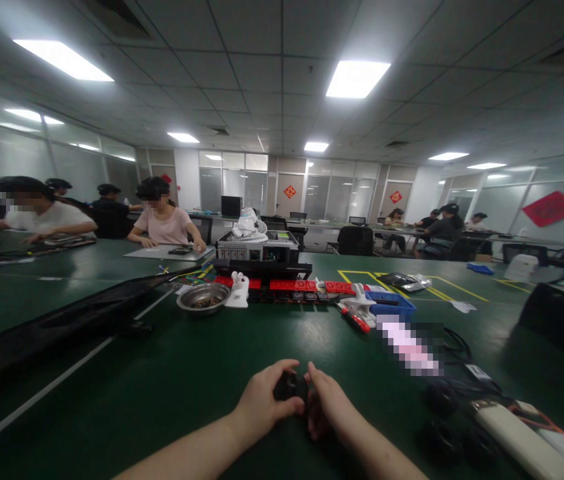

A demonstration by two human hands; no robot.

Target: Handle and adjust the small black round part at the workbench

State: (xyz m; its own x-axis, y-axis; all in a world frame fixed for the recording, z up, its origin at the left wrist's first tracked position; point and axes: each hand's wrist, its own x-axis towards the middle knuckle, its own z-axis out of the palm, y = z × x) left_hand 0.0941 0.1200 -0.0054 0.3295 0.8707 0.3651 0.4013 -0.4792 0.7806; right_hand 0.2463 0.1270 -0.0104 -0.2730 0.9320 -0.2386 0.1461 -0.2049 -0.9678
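Near the front middle of the green table [242, 340], my left hand [262, 399] curls its thumb and fingers round a small black part [291, 385]. My right hand [329, 400] is close against the other side of the same part, with its fingers bent and partly hidden behind one another. The black part is dark, and its exact shape cannot be made out. Ahead of my hands stand a metal bowl [204, 298] with small pieces in it, a white stand [238, 291], and red strips [292, 285].
A blue bin [393, 305] and red-handled pliers [356, 320] lie ahead to the right. Black round parts [441, 439] and a long pale device [522, 433] lie at the near right. A long black piece [77, 317] stretches along the left. People sit at tables beyond.
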